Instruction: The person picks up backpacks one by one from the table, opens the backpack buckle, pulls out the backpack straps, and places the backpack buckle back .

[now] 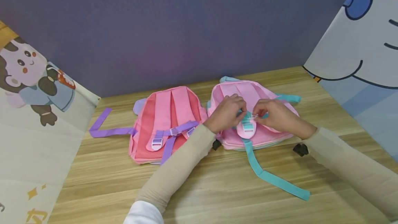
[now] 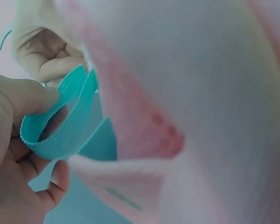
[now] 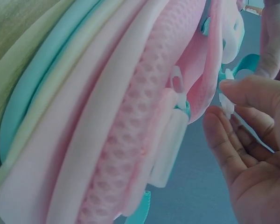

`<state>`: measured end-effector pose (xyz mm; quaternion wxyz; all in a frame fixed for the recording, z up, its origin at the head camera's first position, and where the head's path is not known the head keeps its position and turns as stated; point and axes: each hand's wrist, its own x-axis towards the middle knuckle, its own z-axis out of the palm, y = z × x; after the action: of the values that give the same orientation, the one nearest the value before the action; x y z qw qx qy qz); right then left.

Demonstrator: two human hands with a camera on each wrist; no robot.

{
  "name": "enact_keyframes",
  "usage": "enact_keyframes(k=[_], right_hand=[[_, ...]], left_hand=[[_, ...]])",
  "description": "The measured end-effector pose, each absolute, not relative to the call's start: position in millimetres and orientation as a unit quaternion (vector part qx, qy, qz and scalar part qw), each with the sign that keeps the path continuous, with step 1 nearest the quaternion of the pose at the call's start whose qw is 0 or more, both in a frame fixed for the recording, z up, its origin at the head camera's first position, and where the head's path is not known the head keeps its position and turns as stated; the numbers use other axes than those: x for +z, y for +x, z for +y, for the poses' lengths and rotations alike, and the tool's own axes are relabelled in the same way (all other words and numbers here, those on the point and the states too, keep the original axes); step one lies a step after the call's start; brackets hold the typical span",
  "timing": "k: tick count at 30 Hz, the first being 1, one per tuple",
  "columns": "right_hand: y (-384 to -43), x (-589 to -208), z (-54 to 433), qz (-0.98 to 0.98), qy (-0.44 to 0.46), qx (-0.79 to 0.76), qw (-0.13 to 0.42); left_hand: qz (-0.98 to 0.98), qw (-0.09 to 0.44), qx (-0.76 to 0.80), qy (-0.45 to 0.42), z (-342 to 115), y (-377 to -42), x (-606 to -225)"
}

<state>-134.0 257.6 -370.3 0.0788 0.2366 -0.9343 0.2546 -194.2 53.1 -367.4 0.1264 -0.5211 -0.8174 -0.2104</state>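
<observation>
A light pink backpack (image 1: 248, 91) lies on the table with its shoulder straps facing up. Over it, my left hand (image 1: 229, 111) pinches a teal strap (image 2: 60, 140), which bends into a loop between thumb and fingers in the left wrist view. Close beside it, my right hand (image 1: 276, 115) pinches a small white plastic buckle (image 3: 227, 100) between thumb and fingertips. Whether the strap passes through this buckle cannot be made out. Below the hands, another white buckle (image 1: 247, 130) sits on the shoulder strap's end, and a loose teal strap (image 1: 280, 181) trails over the table.
A coral pink backpack (image 1: 140, 137) with purple straps (image 1: 115, 132) lies to the left, by my left forearm. Both bags rest on a wood-grain table (image 1: 211, 196). A dark panel (image 1: 174, 34) stands behind, with printed walls on both sides.
</observation>
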Motion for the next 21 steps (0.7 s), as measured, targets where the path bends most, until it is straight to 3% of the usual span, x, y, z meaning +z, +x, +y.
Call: enact_keyframes(k=[12,21], right_hand=[[-131.7,-376.1,262.4,-0.939,0.216,0.260,0.060],[-129.0,-363.1,263.7,-0.924,0.216,0.271,0.161]], left_hand=[[-0.820,0.170,-0.274,-0.472,55.3,-196.6,-362.3],[-0.799,0.180,-0.311,-0.483,60.2,-195.3,-362.3]])
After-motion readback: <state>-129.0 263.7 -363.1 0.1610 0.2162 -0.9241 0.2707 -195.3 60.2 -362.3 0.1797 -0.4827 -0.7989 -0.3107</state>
